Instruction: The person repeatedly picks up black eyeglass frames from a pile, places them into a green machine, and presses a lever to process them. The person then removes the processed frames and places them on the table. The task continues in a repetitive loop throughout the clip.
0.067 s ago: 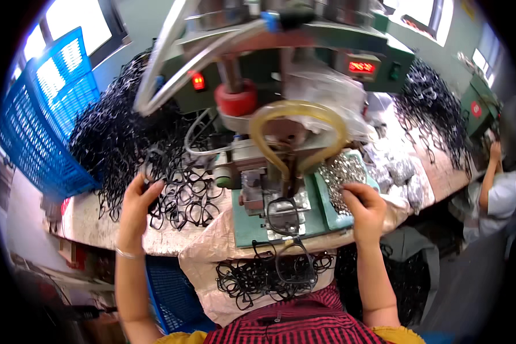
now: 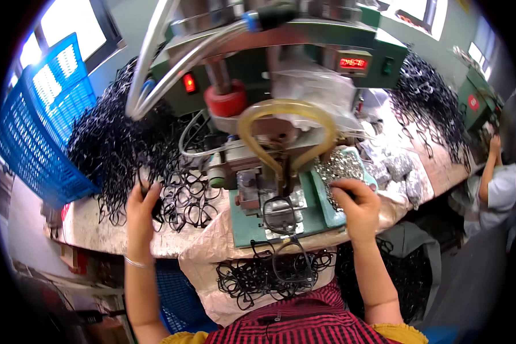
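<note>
My left hand (image 2: 139, 215) is closed, thumb and fingers pinching a black eyeglass frame (image 2: 145, 184) at the edge of a loose heap of such frames (image 2: 189, 198). Part of that frame blends into the dark heap behind it. Over a green tray (image 2: 321, 200) of small shiny metal parts (image 2: 339, 166), my right hand (image 2: 358, 212) has its fingertips pressed together; anything between them is too small to see. Between my hands, another eyeglass frame (image 2: 293, 236) sits at the green-based bench machine (image 2: 252, 236), one lens ring on the metal fixture (image 2: 247, 192), the other hanging toward me.
A curved yellowish tube (image 2: 246, 123) stands before the machine's head. Tall piles of black frames (image 2: 106, 135) rise left and right, beside a blue crate (image 2: 37, 132). More frames (image 2: 238, 281) lie on cloth at my lap. Plastic bags (image 2: 398, 166) lie right; a co-worker's arm (image 2: 487, 178) shows beyond.
My left hand has shifted slightly right and down, still pinching. The right hand has moved a little left over the metal parts, its fingertips closer together. The whole view has tilted slightly.
</note>
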